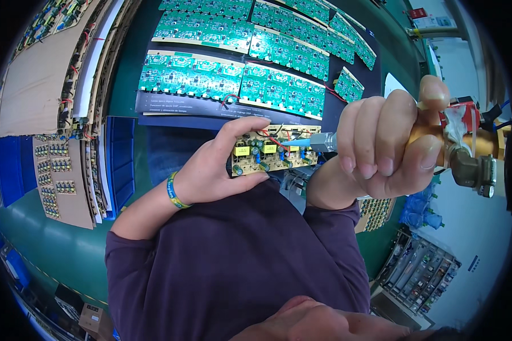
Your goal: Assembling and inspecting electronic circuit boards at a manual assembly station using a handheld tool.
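My left hand [207, 165] grips the left end of a tan circuit board [276, 165], thumb along the near edge and fingers over the far edge. Yellow block components, green-topped capacitors and red and black wires stand on its upper side. Closed around a glue dispenser [483, 142] is my right hand [381, 142], in front of me at the right. The dispenser has an orange-gold body, a metal collar and a pale blue tapered nozzle [301, 142]. That nozzle points left over the board among the components; I cannot tell whether its tip touches them.
Beyond my hands, rows of green circuit boards [190, 74] lie on a dark sheet [170, 105]. At the left are cardboard layers [34, 77] with more boards, and a blue bin [122, 162]. A rack of boards [418, 273] stands at the lower right.
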`<action>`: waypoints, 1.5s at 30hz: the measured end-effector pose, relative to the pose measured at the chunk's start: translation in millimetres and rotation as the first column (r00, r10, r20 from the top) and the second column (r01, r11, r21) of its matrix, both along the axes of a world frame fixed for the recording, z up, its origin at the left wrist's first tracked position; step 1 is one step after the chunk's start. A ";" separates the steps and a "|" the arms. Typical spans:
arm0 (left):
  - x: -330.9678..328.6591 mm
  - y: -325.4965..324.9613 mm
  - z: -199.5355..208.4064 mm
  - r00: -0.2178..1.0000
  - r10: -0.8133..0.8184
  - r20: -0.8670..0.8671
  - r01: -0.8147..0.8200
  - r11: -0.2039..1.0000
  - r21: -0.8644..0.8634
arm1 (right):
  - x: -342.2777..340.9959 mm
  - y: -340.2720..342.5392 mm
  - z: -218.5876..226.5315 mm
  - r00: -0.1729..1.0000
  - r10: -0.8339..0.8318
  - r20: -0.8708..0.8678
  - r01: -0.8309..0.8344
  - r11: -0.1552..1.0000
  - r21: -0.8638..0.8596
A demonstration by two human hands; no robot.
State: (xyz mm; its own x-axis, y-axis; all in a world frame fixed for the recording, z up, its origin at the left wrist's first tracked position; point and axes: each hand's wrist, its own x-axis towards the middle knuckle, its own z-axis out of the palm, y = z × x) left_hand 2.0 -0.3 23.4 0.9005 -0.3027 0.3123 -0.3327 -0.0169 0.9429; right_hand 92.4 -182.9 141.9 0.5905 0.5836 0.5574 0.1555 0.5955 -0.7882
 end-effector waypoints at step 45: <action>0.4 -8.5 -6.6 0.999 -0.035 -0.005 0.035 0.999 0.026 | -8.5 4.0 1.5 0.997 -0.022 -0.070 0.025 0.999 0.043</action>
